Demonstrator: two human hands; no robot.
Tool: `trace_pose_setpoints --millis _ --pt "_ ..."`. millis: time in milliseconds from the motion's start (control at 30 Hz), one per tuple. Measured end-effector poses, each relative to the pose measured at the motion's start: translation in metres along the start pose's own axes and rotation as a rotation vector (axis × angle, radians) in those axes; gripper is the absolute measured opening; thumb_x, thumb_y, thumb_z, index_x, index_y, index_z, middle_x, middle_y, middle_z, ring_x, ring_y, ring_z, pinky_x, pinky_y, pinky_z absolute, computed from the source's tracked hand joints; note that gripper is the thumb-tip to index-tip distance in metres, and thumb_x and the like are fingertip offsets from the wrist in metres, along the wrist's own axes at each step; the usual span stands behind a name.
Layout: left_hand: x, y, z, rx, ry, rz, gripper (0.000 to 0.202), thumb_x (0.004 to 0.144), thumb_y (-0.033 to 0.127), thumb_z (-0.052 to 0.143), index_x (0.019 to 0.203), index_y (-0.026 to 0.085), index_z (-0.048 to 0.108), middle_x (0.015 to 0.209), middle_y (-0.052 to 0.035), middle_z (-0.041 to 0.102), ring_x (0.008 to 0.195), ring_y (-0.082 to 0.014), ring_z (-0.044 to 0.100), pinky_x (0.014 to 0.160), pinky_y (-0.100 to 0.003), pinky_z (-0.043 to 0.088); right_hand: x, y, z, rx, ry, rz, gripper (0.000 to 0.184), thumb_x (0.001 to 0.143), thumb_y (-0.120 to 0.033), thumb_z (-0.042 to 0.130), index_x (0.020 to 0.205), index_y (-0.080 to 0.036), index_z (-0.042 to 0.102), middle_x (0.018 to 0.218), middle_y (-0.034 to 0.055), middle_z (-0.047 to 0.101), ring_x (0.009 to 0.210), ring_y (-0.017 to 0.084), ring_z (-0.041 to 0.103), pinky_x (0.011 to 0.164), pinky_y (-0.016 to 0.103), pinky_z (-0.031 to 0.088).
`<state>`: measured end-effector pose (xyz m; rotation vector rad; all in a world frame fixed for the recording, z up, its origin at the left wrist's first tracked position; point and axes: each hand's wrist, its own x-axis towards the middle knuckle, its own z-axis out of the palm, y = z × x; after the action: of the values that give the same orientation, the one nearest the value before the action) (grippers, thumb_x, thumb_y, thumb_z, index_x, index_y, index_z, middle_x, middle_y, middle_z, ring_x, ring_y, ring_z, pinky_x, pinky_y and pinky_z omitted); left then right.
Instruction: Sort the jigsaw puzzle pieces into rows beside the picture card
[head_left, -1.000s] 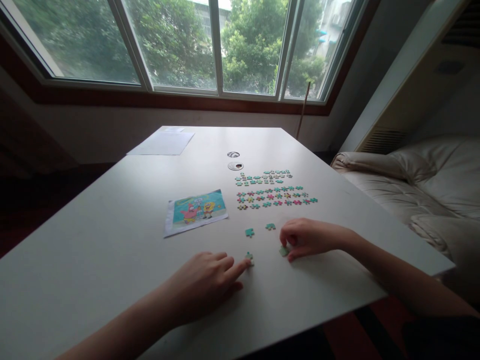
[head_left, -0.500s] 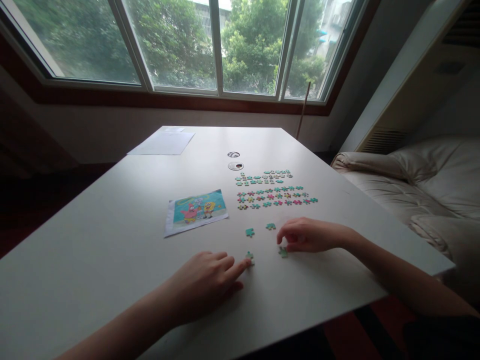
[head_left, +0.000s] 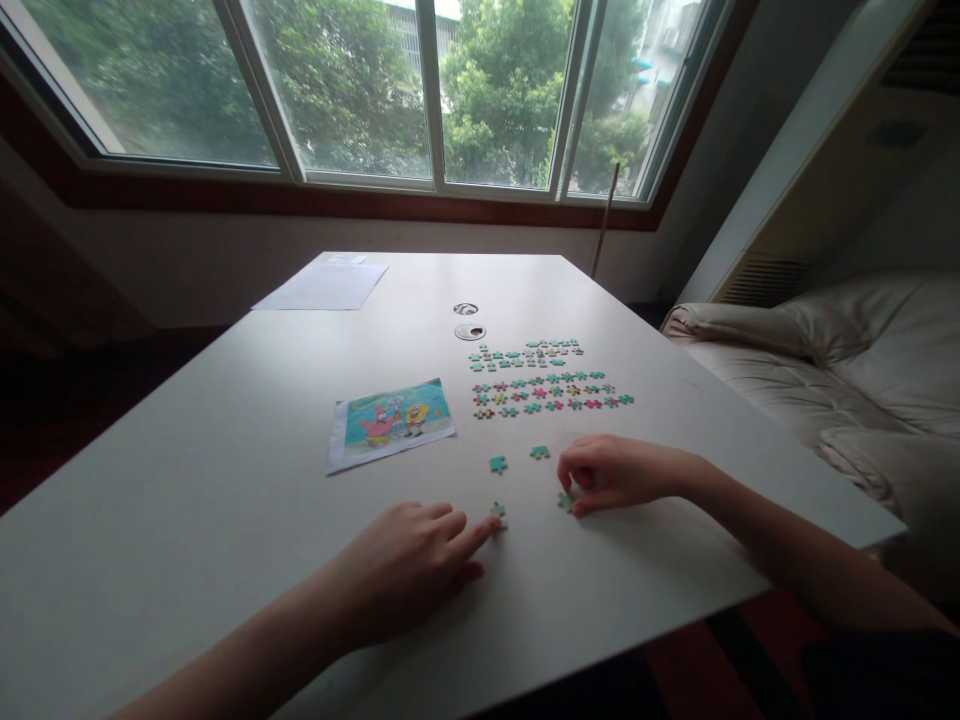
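My left hand [head_left: 409, 565] lies on the white table [head_left: 225, 500], its index finger stretched out and touching a small teal puzzle piece [head_left: 498, 514]. My right hand [head_left: 611, 472] is curled, its fingertips pinching another teal puzzle piece [head_left: 565, 501] that rests on the table. Two loose teal pieces lie just beyond the hands, one further left [head_left: 498, 464] and one further right [head_left: 539, 452]. Several small pieces are laid out in rows [head_left: 547, 390] farther back. A cartoon reference picture [head_left: 390, 422] lies to the left of them.
A sheet of paper [head_left: 322, 285] lies at the table's far left. Two round cable-hole parts [head_left: 469, 331] sit in the tabletop behind the rows. A cream sofa [head_left: 825, 370] stands close to the table's right edge. Windows fill the far wall.
My right hand set its piece flat on the table and keeps its fingertips on it, shifting slightly. My left hand has stayed put.
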<state>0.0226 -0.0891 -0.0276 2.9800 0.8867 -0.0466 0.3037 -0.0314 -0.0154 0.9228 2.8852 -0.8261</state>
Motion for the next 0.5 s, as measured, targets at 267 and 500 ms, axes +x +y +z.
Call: trace_pose_setpoints --millis 267,500 --pt "0.0000 0.0002 0.0001 -0.007 0.001 0.010 0.032 0.089 0.030 0.036 0.120 0.022 0.041 0.077 -0.0031 0.061 0.067 -0.0168 0.058 0.056 -0.025 0.042 -0.0004 0.0001 -0.0008 0.000 -0.006 0.015 0.021 0.074 -0.035 0.060 0.083 -0.017 0.056 0.069 -0.0006 0.050 0.062 0.009 0.044 0.056 0.019 0.034" --pt "-0.0004 -0.0001 0.0007 -0.007 0.040 0.006 0.031 0.089 0.030 0.035 0.118 0.021 0.044 0.075 -0.0038 0.060 0.067 -0.0156 0.057 0.057 -0.024 0.043 -0.0006 0.0031 -0.0005 0.007 0.025 -0.019 0.023 0.074 -0.037 0.059 0.082 -0.016 0.056 0.069 -0.0003 0.051 0.059 0.008 0.044 0.054 0.018 0.034"
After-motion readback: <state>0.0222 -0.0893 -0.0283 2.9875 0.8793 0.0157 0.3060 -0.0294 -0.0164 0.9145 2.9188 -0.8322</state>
